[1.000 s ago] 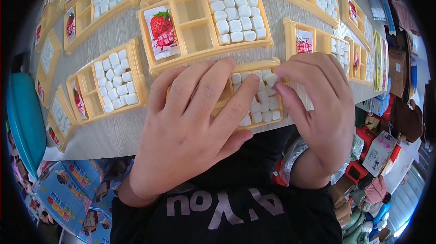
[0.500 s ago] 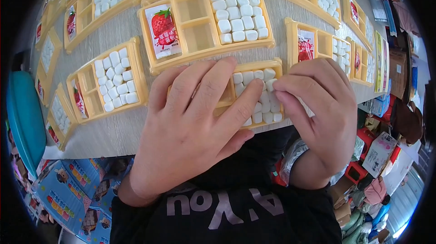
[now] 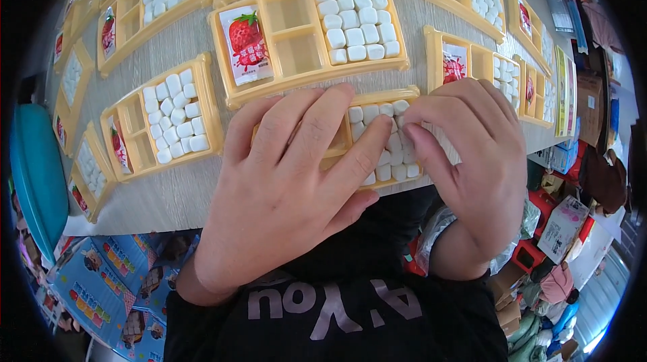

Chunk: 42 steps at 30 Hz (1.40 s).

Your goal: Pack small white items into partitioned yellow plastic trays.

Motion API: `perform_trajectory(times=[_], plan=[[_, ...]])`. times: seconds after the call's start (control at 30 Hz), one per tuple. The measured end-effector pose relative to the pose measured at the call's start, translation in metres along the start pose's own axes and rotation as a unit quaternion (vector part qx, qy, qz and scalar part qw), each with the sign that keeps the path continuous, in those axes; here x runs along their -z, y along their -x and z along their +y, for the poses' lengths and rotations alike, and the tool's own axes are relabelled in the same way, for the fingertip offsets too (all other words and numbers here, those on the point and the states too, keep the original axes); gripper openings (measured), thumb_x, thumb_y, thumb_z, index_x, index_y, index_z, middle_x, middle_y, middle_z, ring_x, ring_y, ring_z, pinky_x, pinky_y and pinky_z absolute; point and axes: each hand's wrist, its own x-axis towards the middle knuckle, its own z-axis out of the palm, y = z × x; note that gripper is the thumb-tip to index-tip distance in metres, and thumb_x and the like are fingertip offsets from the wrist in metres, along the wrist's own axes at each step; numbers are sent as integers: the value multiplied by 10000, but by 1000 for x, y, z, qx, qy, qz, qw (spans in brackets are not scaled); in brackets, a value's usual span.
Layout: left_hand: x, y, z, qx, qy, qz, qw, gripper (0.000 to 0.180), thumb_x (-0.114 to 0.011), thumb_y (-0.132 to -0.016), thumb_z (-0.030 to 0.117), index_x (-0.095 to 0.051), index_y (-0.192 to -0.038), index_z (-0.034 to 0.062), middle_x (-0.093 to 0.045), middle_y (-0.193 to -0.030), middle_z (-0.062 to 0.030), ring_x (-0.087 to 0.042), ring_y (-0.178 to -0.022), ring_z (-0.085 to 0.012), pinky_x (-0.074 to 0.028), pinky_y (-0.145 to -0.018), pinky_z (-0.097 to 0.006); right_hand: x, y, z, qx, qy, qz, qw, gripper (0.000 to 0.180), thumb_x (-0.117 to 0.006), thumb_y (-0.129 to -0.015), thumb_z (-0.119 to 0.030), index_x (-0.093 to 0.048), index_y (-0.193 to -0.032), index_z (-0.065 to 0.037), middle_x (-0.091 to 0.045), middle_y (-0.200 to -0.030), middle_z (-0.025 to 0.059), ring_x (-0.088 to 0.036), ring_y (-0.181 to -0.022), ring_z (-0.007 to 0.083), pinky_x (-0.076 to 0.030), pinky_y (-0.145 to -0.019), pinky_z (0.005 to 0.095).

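Observation:
Close to the table's near edge lies a yellow plastic tray (image 3: 387, 185) with rows of white marshmallows (image 3: 383, 172) in its right compartment. Over its left part rests my left hand (image 3: 290, 166), open, fingers stretched out, with the index fingertip touching the marshmallows. Most of the tray's left side is hidden beneath it. At the right rim of the same tray, my right hand (image 3: 475, 153) is closed, thumb and index finger pinched at a marshmallow (image 3: 400, 120) in the upper right of the rows. The fingertips partly cover that marshmallow.
Just beyond stands a like tray (image 3: 317, 79) with a strawberry-printed sachet (image 3: 246, 45), two bare small compartments and marshmallows. Similar trays stand left (image 3: 162, 116), right (image 3: 472, 58) and behind. A teal basin (image 3: 40, 166) is at far left; blue printed boxes (image 3: 111, 281) lie below the table.
My right fingertips have shifted slightly left and up over the upper right marshmallows. My left hand stays almost where it was. The whole view has drifted a little.

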Motion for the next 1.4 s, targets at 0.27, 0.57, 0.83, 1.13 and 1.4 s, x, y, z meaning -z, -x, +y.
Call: perform_trajectory(times=[0.27, 0.57, 0.83, 1.13, 1.4], plan=[[1, -2, -1, -10, 1, 13, 1000, 625, -776, -773, 415, -664, -1326, 146, -538, -1421, -119, -502, -1263, -346, -381, -1064, -499, 9, 5, -10, -31, 9, 19, 999, 211, -766, -851, -159, -698, -1006, -33, -664, -1013, 137, -638, -901, 338, -499, -799, 422], [0, 4, -9, -34, 40, 53, 997, 783, -782, -840, 408, -484, -1435, -5, -587, -1380, -161, -546, -1260, -356, -397, -1051, -506, -15, 34, -33, -18, 50, -151, 987, 789, -529, -985, -559, -445, -1533, 3, -401, -1610, 210, -368, -1510, 360, -287, -1221, 471], [5, 5, -7, -27, 60, 36, 997, 801, -835, -794, 355, -485, -1426, 9, -590, -1371, -172, -552, -1234, -384, -411, -1056, -504, -25, 40, -29, 5, 15, -82, 997, 847, -631, -935, -527, -421, -1514, 55, -404, -1593, 247, -363, -1511, 384, -292, -1225, 483], [9, 9, 1, -73, 61, 55, 994, 790, -860, -770, 364, -530, -1388, -1, -628, -1330, -152, -585, -1174, -360, -456, -994, -476, 9, 53, -22, 33, -30, -6, 999, 840, -748, -868, -434, -423, -1530, -30, -497, -1507, 194, -461, -1431, 337, -337, -1183, 495], [23, 0, 27, -99, 56, 66, 991, 751, -861, -766, 392, -581, -1305, -49, -668, -1260, -169, -622, -1113, -353, -476, -951, -470, 48, 49, -13, 106, 7, -71, 992, 824, -793, -810, -345, -454, -1493, -32, -610, -1273, 100, -581, -1226, 283, -430, -1059, 421]])
